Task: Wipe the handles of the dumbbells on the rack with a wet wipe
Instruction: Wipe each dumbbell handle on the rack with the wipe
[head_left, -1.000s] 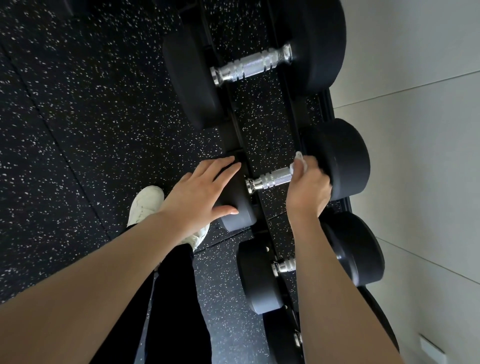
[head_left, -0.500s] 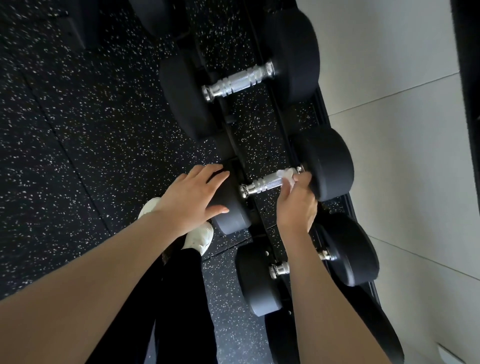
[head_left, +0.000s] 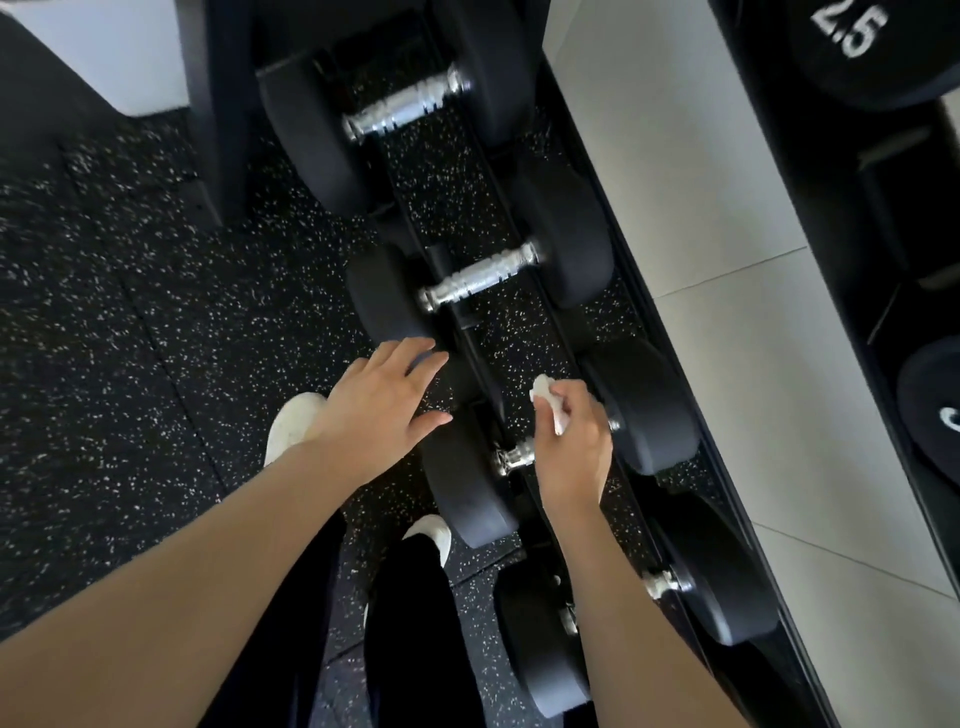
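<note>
Several black dumbbells with chrome handles lie in a row on a low black rack (head_left: 480, 358). My right hand (head_left: 574, 441) is shut on a crumpled white wet wipe (head_left: 545, 397). It hovers over the handle (head_left: 514, 458) of the third dumbbell from the top, covering most of it. My left hand (head_left: 384, 410) is open, fingers spread, beside that dumbbell's front head (head_left: 462, 483). I cannot tell whether it touches. The handle (head_left: 483, 278) of the dumbbell beyond is uncovered, as is the far one (head_left: 410, 106).
A white tiled wall (head_left: 727, 234) runs behind the rack. Black weight plates (head_left: 852, 41) stand at the far right. My white shoes (head_left: 291, 426) are on the speckled rubber floor (head_left: 130, 312) in front. A black post (head_left: 213, 104) rises at the top left.
Both hands have left the dumbbell they were on and come nearer, over the neighbouring one. The wipe has come off the handle. The view has tilted up, showing more wall and plates.
</note>
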